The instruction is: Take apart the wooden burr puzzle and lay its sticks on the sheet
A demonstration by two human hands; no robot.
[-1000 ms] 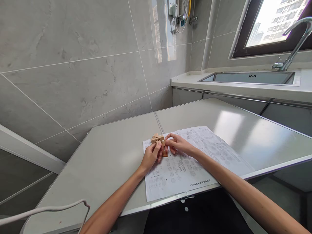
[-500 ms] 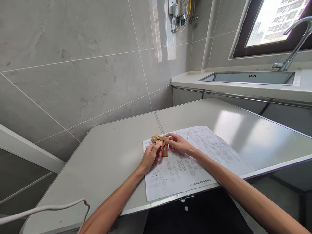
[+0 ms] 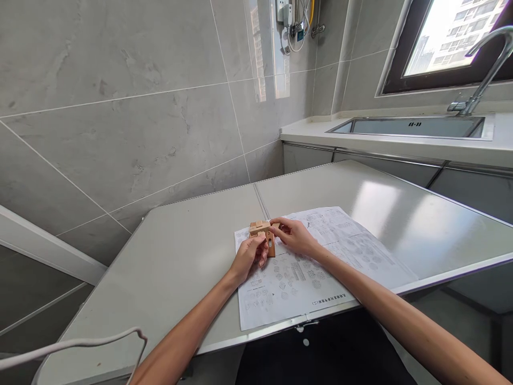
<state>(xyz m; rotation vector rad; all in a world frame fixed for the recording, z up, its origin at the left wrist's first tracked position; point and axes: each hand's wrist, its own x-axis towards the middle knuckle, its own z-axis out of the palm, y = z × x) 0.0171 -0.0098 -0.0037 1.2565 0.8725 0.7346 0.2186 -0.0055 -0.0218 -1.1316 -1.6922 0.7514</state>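
Over the upper left part of a printed sheet [image 3: 296,291], a small wooden interlocking puzzle [image 3: 260,227] is held between my two hands. It is made of light and darker brown notched bars. One darker bar with an oval slot [image 3: 271,251] points down toward me. My left hand [image 3: 250,254] pinches the near side of the puzzle, fingers curled. My right hand [image 3: 294,235] grips its right end between thumb and fingers. My fingertips hide part of the joints between the bars.
The sheet lies on a pale folding table [image 3: 192,256] with a seam down its middle. A white cable [image 3: 96,340] crosses the lower left corner. Beyond the table stand a counter with a sink [image 3: 409,127] and a tap [image 3: 491,67]. A tiled wall [image 3: 140,107] rises behind.
The light bars on top of the puzzle have shifted: the piece that stuck up at the back now sits lower and flatter. Both hands keep nearly the same place, with small finger movements.
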